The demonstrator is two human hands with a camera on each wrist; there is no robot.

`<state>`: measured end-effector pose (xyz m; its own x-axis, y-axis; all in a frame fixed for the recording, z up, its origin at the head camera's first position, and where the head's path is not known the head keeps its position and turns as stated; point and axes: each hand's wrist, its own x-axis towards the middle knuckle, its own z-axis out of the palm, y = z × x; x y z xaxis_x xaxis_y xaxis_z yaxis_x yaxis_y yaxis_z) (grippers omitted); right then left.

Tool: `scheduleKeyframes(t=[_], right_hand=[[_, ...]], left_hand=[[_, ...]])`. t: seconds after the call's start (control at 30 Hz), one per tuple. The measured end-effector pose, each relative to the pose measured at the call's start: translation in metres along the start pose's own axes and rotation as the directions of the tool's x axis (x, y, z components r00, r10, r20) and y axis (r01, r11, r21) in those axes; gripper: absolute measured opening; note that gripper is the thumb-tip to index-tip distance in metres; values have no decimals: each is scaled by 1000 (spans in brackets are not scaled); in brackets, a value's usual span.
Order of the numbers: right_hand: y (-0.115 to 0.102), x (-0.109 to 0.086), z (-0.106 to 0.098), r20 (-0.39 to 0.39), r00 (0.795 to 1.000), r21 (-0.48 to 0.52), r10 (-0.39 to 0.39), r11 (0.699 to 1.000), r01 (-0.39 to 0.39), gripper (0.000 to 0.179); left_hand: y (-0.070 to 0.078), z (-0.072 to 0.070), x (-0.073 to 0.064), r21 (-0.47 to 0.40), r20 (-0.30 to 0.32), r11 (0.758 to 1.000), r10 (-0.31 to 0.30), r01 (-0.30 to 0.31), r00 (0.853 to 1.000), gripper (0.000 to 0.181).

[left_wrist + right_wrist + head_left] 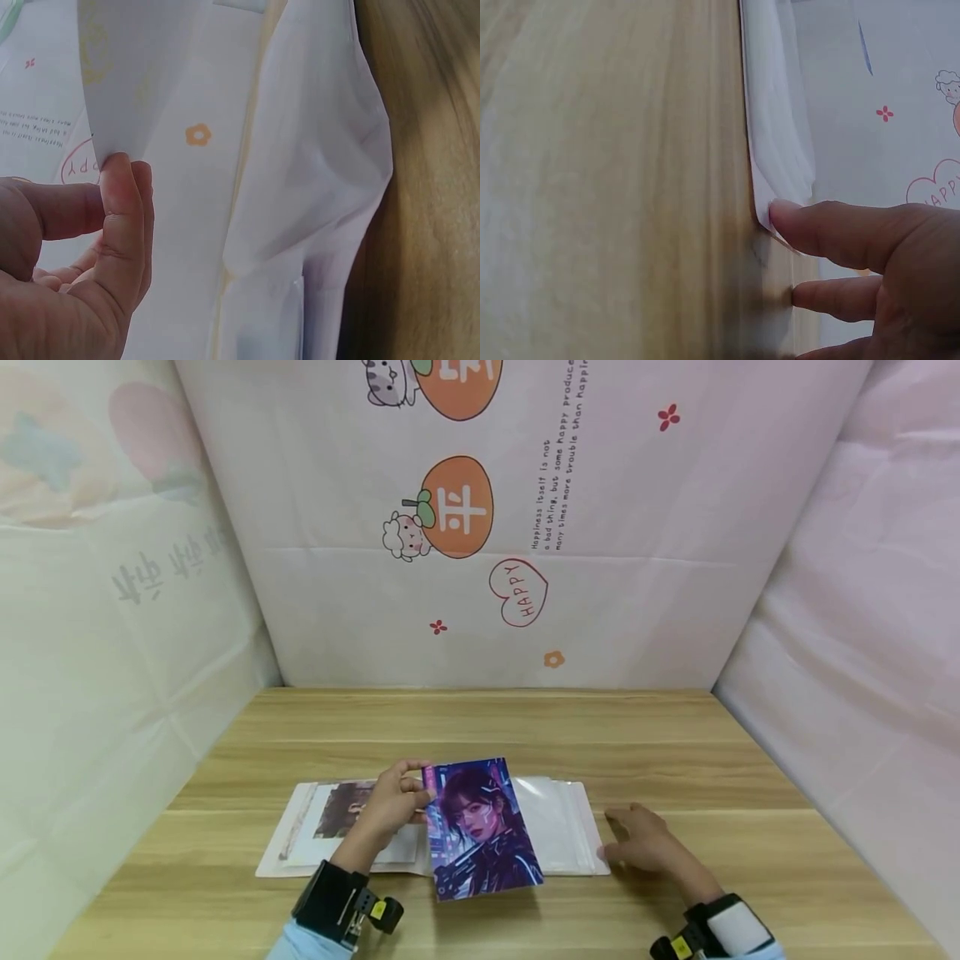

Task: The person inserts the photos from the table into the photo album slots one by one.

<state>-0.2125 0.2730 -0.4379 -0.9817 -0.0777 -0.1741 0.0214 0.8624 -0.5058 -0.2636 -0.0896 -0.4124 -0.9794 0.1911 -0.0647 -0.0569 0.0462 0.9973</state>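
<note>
A picture card [483, 839] with a purple and blue drawn figure is tilted over the middle of an open photo album [279, 852]. My left hand [392, 806] pinches the card's left edge between thumb and fingers. Seen from the left wrist, the card's pale back [127, 82] rises from the fingertips of the left hand [97, 240]. On the right, my right hand [645, 842] rests beside the album's right edge. Its thumb [810, 225] touches the album's corner in the right wrist view, the fingers spread below.
A dark photo [341, 810] lies in the album's left page, and clear sleeves [558, 827] make up the right page. The album lies on a wooden table [480, 727]. White printed cloth walls [322, 568] enclose the table at the back and both sides.
</note>
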Motion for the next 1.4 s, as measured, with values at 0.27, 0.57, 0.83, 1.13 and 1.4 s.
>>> scheduleKeyframes(t=[0.27, 0.57, 0.83, 1.13, 1.4], right_hand=[[-1, 0, 2, -20, 1000, -40, -2, 999, 1, 67], [0, -1, 2, -15, 1000, -31, 8, 999, -9, 67], [0, -2, 1, -23, 1000, -39, -7, 999, 6, 66], [-1, -3, 2, -32, 999, -49, -20, 999, 18, 64], [-1, -2, 1, -33, 999, -65, -31, 997, 29, 65]], left_hand=[[1, 1, -1, 2, -4, 1000, -7, 7, 1000, 43], [2, -2, -2, 9, -54, 1000, 19, -19, 998, 46], [-1, -25, -14, 7, -202, 998, 58, -58, 978, 47], [-3, -60, -27, -21, -310, 998, 43, -52, 950, 49], [-33, -96, -16, -32, -378, 987, 132, -156, 916, 48]])
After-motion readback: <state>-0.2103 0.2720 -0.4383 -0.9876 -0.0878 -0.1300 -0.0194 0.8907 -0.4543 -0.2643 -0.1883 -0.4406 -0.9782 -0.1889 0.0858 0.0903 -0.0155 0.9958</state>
